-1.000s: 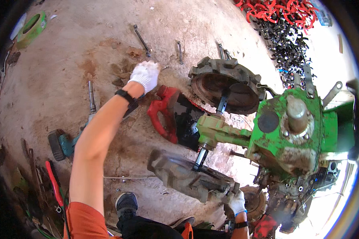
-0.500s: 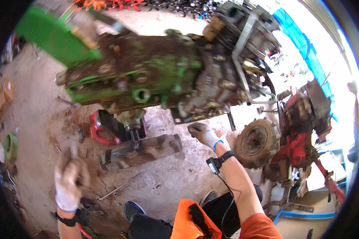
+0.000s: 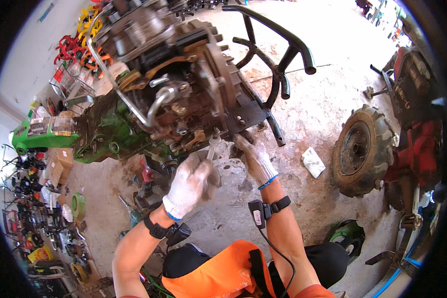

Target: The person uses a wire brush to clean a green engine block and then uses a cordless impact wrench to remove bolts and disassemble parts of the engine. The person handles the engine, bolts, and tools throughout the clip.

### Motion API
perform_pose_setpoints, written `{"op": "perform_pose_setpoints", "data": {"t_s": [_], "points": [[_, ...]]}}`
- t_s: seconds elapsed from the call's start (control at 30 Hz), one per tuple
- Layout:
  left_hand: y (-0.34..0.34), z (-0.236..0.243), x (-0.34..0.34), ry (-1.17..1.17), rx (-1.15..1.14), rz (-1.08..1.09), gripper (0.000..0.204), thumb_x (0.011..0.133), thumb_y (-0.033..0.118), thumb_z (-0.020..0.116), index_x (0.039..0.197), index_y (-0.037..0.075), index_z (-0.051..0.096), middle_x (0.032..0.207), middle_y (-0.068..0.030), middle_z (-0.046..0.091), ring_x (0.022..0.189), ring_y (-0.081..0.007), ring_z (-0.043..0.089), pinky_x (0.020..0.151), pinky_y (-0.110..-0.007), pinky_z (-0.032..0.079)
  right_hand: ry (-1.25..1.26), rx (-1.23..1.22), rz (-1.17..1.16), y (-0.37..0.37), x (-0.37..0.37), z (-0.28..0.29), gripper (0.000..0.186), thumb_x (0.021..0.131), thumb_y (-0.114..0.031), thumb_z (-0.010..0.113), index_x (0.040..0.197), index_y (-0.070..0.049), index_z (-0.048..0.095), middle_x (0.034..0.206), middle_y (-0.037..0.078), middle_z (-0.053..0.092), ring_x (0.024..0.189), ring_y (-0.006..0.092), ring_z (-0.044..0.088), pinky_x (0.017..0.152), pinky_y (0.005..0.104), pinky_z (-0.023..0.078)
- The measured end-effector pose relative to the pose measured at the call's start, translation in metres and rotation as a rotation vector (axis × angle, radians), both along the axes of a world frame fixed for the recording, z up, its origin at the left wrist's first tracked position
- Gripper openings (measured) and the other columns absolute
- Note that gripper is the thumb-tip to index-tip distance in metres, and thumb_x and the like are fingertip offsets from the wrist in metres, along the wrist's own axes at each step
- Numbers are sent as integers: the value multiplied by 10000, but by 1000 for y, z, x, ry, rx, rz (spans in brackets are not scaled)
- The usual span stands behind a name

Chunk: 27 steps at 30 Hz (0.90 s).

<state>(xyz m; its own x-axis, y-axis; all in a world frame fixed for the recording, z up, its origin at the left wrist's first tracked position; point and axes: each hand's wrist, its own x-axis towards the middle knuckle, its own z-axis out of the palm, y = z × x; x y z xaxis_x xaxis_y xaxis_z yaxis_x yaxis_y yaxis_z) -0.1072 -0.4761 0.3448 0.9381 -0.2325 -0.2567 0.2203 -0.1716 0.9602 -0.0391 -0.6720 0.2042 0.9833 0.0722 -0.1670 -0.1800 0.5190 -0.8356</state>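
Note:
My left hand [image 3: 189, 181], in a white knit glove, is closed around a slim silver wrench [image 3: 214, 148]. The tool points up, with its tip at a bolt on the lower front of a dirty engine [image 3: 191, 94]. To its right, my gloved right hand [image 3: 255, 161] reaches up under a dark metal plate [image 3: 248, 118] at the engine's front. Its fingers are curled and partly hidden in shadow, so what they grip cannot be made out. A black tubular bumper [image 3: 273, 64] joins this plate. Behind the engine runs a green gearbox body [image 3: 107, 126].
A red machine [image 3: 422, 154] with a treaded wheel [image 3: 357, 149] stands at right. Between it and me lies a white block-like piece [image 3: 313, 162] on the floor. Many parts and a cardboard box [image 3: 61, 166] line the left side. A green wheel-like part [image 3: 350, 238] sits near my knee.
My view has shifted toward the engine's front end. My left hand has come from the far left up to the engine with the wrench; my right hand has moved under the front plate.

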Motion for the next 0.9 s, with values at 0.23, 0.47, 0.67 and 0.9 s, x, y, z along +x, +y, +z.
{"op": "perform_pose_setpoints", "data": {"t_s": [0.23, 0.47, 0.67, 0.9], "points": [[-9, 10, 19, 294, 20, 191, 231, 1116, 319, 556, 1006, 121, 605, 804, -7, 614, 476, -94, 458, 392, -272, 259, 77, 321, 204, 7, 5, -6, 485, 1123, -352, 653, 1438, 13, 597, 1268, 120, 755, 915, 205, 751, 743, 346, 617], [-1, 17, 24, 269, 142, 249, 267, 1097, 280, 610, 919, 82, 620, 794, 7, 538, 533, -74, 430, 448, -258, 255, 15, 216, 205, 18, 16, -22, 489, 1086, -385, 714, 1351, 22, 666, 1154, 109, 766, 873, 190, 733, 704, 348, 598], [-12, 4, 20, 315, -74, 416, 166, 1108, 265, 600, 1078, 102, 601, 774, 23, 476, 535, -83, 378, 466, -253, 274, -201, 20, 94, 35, 22, -46, 385, 1072, -234, 683, 1382, -6, 690, 1105, 211, 752, 945, 285, 729, 828, 420, 589], [-58, 1, 7, 322, -298, 581, 203, 1144, 291, 558, 1001, 147, 568, 751, 53, 434, 517, -75, 289, 509, -277, 259, 78, 204, 160, 24, 11, -27, 403, 1065, -346, 741, 1264, 5, 739, 1070, 61, 769, 871, 123, 679, 718, 301, 552]]}}
